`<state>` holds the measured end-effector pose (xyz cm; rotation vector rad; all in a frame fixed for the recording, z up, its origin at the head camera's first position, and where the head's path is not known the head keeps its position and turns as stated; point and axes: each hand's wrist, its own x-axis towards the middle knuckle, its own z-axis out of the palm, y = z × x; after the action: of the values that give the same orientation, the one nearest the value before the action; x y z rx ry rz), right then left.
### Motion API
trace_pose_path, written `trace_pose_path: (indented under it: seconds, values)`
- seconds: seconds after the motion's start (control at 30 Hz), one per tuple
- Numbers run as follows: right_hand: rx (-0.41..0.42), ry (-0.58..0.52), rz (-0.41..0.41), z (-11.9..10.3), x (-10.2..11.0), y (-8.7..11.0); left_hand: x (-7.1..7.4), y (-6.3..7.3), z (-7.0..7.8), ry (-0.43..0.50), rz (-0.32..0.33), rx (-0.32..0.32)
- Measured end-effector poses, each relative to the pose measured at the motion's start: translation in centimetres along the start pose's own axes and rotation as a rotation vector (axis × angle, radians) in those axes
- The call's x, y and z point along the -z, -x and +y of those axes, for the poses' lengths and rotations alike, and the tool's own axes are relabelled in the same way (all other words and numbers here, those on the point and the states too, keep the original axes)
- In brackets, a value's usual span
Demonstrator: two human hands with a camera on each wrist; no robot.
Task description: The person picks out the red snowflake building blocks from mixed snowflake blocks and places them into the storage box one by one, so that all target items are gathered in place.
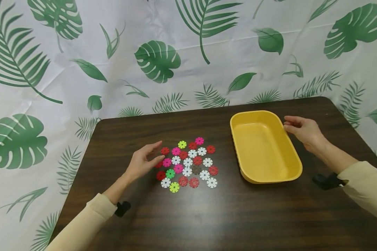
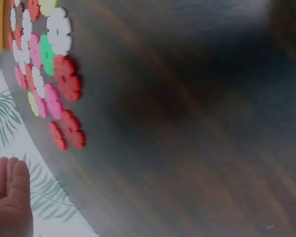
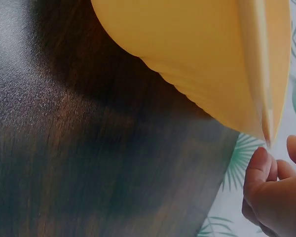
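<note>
Several notched plastic discs (image 1: 187, 162), flower-like in outline, lie flat in a loose cluster left of the table's middle. They are white, red, pink, yellow-green, green and one dark brown. My left hand (image 1: 144, 159) hovers at the cluster's left edge, thumb and fingers apart, holding nothing; the left wrist view shows part of that hand (image 2: 11, 200) beyond the red discs (image 2: 67, 79). A yellow plastic basin (image 1: 260, 150), with nothing in it, stands to the right. Beside its right rim is my right hand (image 1: 305, 131), fingers loosely bent and nothing held. Whether the fingertips touch the rim, I cannot tell.
The dark wood-grain table (image 1: 188, 219) carries the discs and the basin. Behind it hangs a white cloth (image 1: 113, 83) printed with green leaves. Each wrist wears a black strap-on piece (image 1: 123, 208) below a cream sleeve (image 1: 88, 216).
</note>
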<state>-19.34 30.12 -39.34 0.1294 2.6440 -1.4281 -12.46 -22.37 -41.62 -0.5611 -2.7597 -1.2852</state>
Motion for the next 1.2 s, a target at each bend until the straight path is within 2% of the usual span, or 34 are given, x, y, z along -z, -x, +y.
trace_pose_path:
  seconds: [0.17,0.33,0.57,0.9,1.2]
  values:
    - [-0.017,-0.002,0.000,0.2,-0.2,-0.3,0.2,0.9,-0.6,-0.010,0.035,0.155]
    - [-0.028,0.004,-0.001,0.1,-0.3,-0.6,0.3,1.3,-1.0,-0.050,0.019,0.232]
    - [-0.040,0.007,0.002,0.1,-0.7,-0.6,0.1,1.4,-1.4,-0.075,0.013,0.295]
    - [-0.045,0.011,-0.002,0.1,-0.8,-0.7,-0.4,1.5,-1.9,-0.047,0.028,0.368]
    - [-0.044,0.020,-0.012,0.2,-0.7,-0.8,-1.1,1.3,-2.2,-0.049,0.042,0.385]
